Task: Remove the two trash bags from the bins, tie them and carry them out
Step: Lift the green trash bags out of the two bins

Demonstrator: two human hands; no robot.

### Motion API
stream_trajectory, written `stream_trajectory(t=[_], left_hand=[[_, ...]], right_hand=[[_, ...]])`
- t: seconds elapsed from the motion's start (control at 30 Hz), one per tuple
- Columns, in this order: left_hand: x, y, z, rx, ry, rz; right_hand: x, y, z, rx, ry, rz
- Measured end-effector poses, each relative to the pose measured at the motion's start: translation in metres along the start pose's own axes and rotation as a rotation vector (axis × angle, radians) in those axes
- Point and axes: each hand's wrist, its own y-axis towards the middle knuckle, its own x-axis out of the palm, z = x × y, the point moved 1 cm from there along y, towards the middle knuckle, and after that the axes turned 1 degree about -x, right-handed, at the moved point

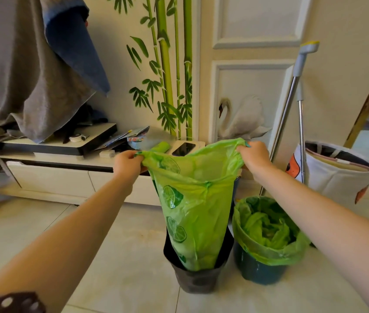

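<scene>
We've got the left hand point(126, 164) clamped on the left edge of a green bag point(193, 199) w/ lime prints, and the right hand point(253, 155) pinched shut on its right edge, so the bag's mouth is stretched wide between them, held up over the floor point(122, 245). The bag hangs mostly out of the black bin point(198, 279); only its bottom end is inside the rim, near the middle of our view. Just right of that bin stands a teal bin point(258, 271), its own green liner point(269, 231) folded over the rim and crumpled down inside; the 2 bins sit close, can't tell if touching. Far left there's a low white counter point(50, 175) w/ a drawer, carrying a flat black-and-white box point(77, 141), papers and a green roll point(162, 147). A grey cloth point(16, 71) drapes down over its left end. Behind the bins, the wall has a bamboo print point(167, 71) and a swan point(239, 118). Far right, 2 metal poles point(289, 105) lean on the wall, next to a white fabric basket point(337, 175). A dotted sleeve point(9, 303) shows at the near left corner.
</scene>
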Motion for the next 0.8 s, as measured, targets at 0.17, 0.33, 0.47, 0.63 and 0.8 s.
stream_trajectory(t=[0.17,0.33,0.47,0.63,0.8], left_hand=[[-0.014,-0.031,0.023,0.080,0.021,-0.043],[-0.028,-0.057,0.041,0.114,0.010,-0.047],[-0.037,-0.074,0.053,0.139,0.012,-0.064],[-0.040,-0.091,0.064,0.126,-0.042,-0.089],[-0.036,-0.109,0.066,0.091,-0.055,-0.130]], right_hand=[[-0.025,-0.030,-0.018,-0.057,0.063,-0.027],[-0.050,-0.062,-0.035,-0.117,0.086,-0.010],[-0.070,-0.088,-0.049,-0.214,0.058,0.048],[-0.087,-0.109,-0.059,-0.305,0.093,0.073],[-0.100,-0.130,-0.061,-0.401,0.176,0.006]])
